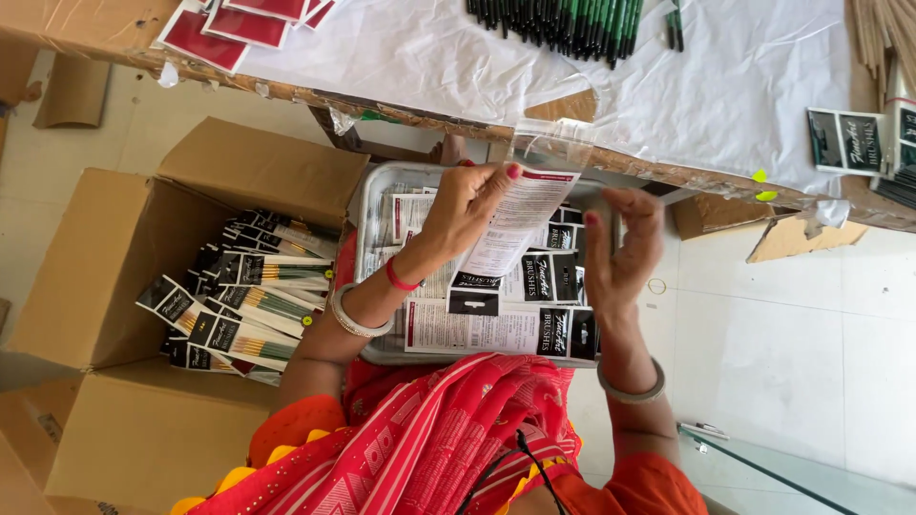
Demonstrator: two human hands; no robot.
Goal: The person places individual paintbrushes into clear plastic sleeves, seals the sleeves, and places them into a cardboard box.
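Left hand [465,212] pinches a printed card in a clear sleeve [520,224]; long axis runs from the lap up toward the table [744,86], sleeve mouth at the far end. Right hand [620,250] open, just beside it. Below: metal tray [374,205] of cards.

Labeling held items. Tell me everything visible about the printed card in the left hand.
The printed card is a long white paper insert with small dark print, a red strip at its far end and a black band at its near end. It sits inside a clear plastic sleeve that pokes out beyond it. The left hand pinches its edge above the metal tray; the right hand hovers beside it.
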